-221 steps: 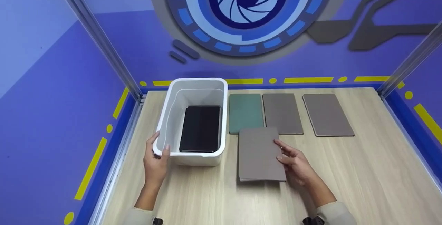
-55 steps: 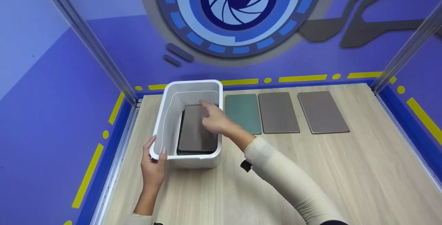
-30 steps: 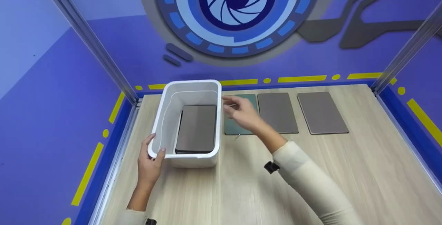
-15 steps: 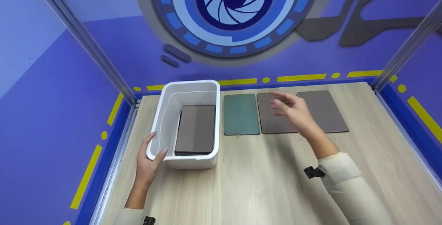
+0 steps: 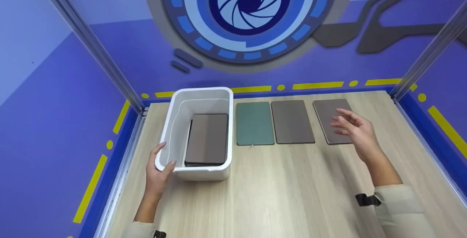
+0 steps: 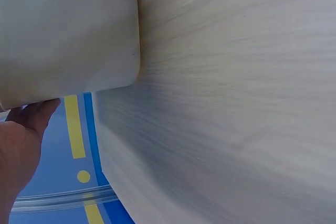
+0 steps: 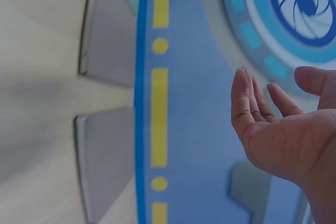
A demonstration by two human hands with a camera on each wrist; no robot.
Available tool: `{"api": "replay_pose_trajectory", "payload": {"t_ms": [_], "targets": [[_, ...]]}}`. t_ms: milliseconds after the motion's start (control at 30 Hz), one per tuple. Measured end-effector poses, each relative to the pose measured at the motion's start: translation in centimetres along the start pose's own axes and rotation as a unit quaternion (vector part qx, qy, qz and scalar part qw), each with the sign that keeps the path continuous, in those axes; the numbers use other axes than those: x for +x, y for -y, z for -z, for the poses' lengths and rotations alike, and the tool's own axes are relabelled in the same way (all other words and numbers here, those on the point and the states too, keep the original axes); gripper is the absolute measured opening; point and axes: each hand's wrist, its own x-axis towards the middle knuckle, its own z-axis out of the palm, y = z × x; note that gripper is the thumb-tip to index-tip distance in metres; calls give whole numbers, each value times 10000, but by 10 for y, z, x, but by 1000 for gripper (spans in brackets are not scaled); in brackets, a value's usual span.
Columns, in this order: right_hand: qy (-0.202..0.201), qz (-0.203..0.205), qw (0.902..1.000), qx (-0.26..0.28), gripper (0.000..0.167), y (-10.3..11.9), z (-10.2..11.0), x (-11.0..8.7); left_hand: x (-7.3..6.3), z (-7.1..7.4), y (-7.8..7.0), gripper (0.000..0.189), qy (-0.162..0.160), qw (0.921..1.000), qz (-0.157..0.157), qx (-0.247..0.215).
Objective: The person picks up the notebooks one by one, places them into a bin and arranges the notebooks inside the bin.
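Observation:
My left hand [image 5: 157,179] grips the near-left corner of a white plastic bin [image 5: 230,128], thumb over the rim and fingers along the outer side. In the left wrist view, that hand's fingers [image 6: 39,114] lie against the bin wall [image 6: 68,30]. Inside the bin, a grey-brown notebook [image 5: 207,139] lies flat on top of a dark-edged stack. My right hand [image 5: 359,134] hovers over the rightmost grey-brown notebook [image 5: 324,115], overlapping its right part. Its fingers are loosely bent and hold nothing, as the right wrist view of the hand [image 7: 283,135] shows.
A green notebook [image 5: 254,124] lies right beside the bin, a short pale ribbon tip [image 5: 251,146] poking from its near edge. Close to it is another grey-brown notebook [image 5: 292,122]. Blue printed panels [image 5: 120,48] wall the wooden table [image 5: 270,194] at the back and sides.
The notebook my right hand held earlier now lies in the bin. Since letting it go, that hand has moved out and rightward past the other notebooks. My left hand stays on the bin.

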Motion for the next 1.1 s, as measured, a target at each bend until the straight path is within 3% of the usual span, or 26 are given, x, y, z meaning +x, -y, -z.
{"api": "replay_pose_trajectory", "payload": {"t_ms": [267,700,900,1000,1100], "targets": [[-474,-401,9921,1089,25,-28,32,-13,2,0,-2,67,58,9999,133,33],[-641,-888,9846,1362,19,-55,52,-27,-1,1,2,67,54,9999,144,22],[-1016,-1097,9713,1850,20,-65,55,-27,-1,-1,3,67,26,10000,57,7],[-1476,-1310,9653,1710,19,-73,57,-22,-2,0,3,66,-1,10000,7,35],[-1886,-1655,9644,835,19,-84,58,-13,-2,1,3,66,-7,10000,-25,23]]}}
